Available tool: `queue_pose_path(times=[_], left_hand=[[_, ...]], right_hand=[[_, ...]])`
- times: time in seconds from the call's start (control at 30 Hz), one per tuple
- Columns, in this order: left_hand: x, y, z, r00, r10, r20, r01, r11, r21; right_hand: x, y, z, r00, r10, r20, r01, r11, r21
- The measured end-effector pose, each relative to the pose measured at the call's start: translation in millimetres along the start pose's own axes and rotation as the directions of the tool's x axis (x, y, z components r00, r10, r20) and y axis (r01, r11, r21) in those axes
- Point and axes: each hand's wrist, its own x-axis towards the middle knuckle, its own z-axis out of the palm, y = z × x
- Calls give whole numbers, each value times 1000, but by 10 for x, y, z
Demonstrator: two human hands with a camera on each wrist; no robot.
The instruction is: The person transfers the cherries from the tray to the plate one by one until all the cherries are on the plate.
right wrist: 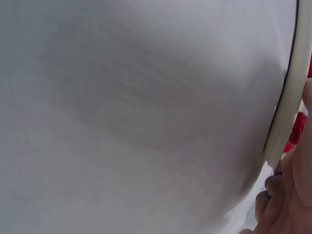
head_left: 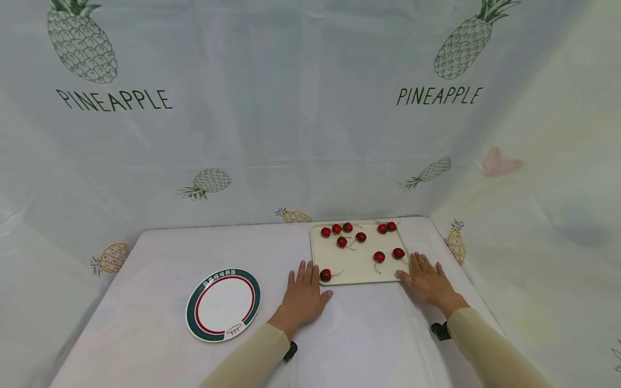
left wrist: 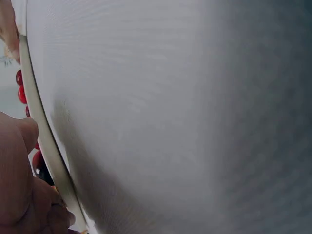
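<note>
A cream rectangular tray (head_left: 359,269) lies toward the far right of the table, with several red cherries on stems scattered over it. My left hand (head_left: 303,296) rests flat beside the tray's near left corner, fingers straight and thumb out, close to a dark cherry (head_left: 325,275). On the other side, my right hand (head_left: 429,283) lies with straight fingers by the near right corner, its thumb at the rim and near another cherry (head_left: 398,253). Both hands hold nothing. The wrist views show the tray's side wall (left wrist: 46,131) from low down, next to the left thumb (left wrist: 29,131).
A round white plate (head_left: 223,304) with a green and red rim sits on the table to the left of my left hand. White cloth with pineapple prints (head_left: 310,118) hangs behind the table and along its sides. A dark band (head_left: 440,331) is at the right wrist.
</note>
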Motion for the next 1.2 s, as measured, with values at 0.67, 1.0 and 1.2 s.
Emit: queue_pose_path(times=[0.67,1.0,1.2], left_hand=[[-475,-253,-19,1000,-11,24,10,999,49],[-856,-478,34,1000,-2,27,0,996,89],[-1054,-520,30,1000,22,7,-22,994,104]], right_hand=[[-417,-464,222,991,-49,-121,38,995,-91],[-633,-772,347,991,-53,-119,40,993,-109],[-751,-867,385,987,-73,-144,55,990,-128]])
